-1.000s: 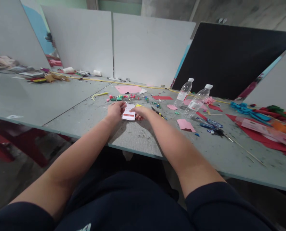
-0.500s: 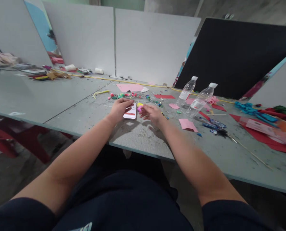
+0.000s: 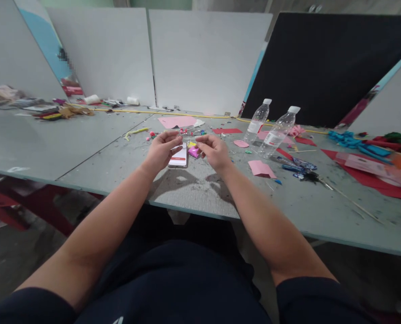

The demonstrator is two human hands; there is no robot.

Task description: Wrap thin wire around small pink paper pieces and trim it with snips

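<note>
My left hand (image 3: 162, 151) is raised over the table with thumb and forefinger close together in a pinch. Opposite it, my right hand (image 3: 216, 152) has curled fingers, also pinching. Whatever lies between the fingertips is too thin or small to make out. Below and between the hands lies a phone (image 3: 178, 160) with a lit white screen, partly covered by my left hand. A small pink packet (image 3: 193, 153) and a yellow piece (image 3: 191, 145) lie beside the phone, near my right fingertips. Behind the hands, small colourful beads or pompoms (image 3: 183, 131) are strewn about.
Two clear plastic bottles (image 3: 257, 120) stand to the right. Pink paper (image 3: 261, 168), a red paper strip (image 3: 226, 131) and dark-handled tools (image 3: 301, 172) lie around them. Red sheets and blue ribbon (image 3: 350, 146) cover the far right. White panels (image 3: 207, 63) and a black panel (image 3: 325, 67) stand behind.
Both hands have risen slightly, and the right fingers have drawn together. More of the pink packet now shows. The whole view has shifted a little.
</note>
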